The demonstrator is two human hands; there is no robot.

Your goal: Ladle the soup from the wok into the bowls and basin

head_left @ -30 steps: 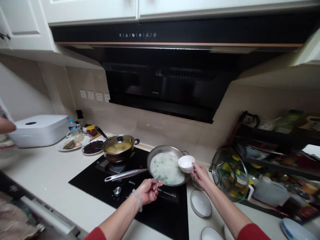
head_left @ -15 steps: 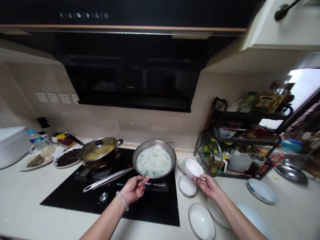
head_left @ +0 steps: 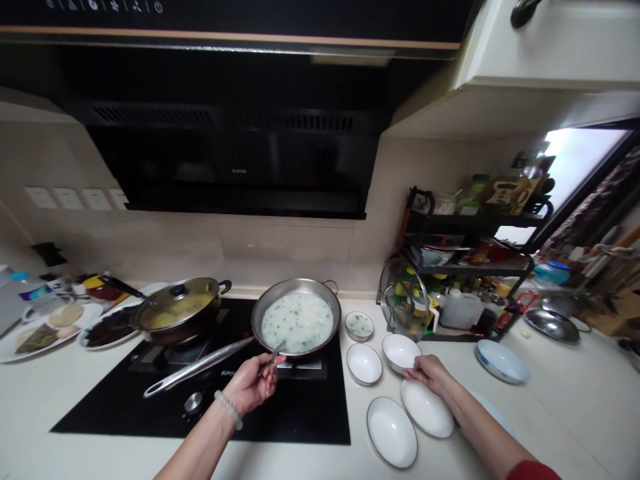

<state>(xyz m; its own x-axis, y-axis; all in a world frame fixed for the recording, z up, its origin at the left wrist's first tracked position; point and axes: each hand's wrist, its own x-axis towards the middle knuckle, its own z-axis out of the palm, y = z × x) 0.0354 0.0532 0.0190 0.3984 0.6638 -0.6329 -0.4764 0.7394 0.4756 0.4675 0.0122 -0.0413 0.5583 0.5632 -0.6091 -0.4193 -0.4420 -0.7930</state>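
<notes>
My left hand [head_left: 253, 385] is closed on the handle of a metal ladle [head_left: 274, 353] whose end dips into the steel pan [head_left: 296, 323] of white porridge with green flecks on the black cooktop [head_left: 200, 393]. My right hand [head_left: 433, 372] grips the near rim of a small white bowl [head_left: 399, 351] that rests on the counter right of the cooktop. Another empty small bowl [head_left: 363, 363] sits to its left. Behind them a small bowl [head_left: 359, 325] holds a little porridge. Two larger white bowls [head_left: 392, 431] [head_left: 427, 407] lie nearer me.
A lidded pot [head_left: 179, 309] of yellow food stands left of the pan, with plates of food [head_left: 47, 327] beyond. A glass lid [head_left: 404, 307] leans against a black rack [head_left: 465, 267] of bottles. A blue-rimmed plate [head_left: 501, 360] and a metal lid [head_left: 551, 325] lie at right.
My right hand brought the small white bowl away from the pan and down onto the counter. My view turned right and down. My left hand stayed on the ladle.
</notes>
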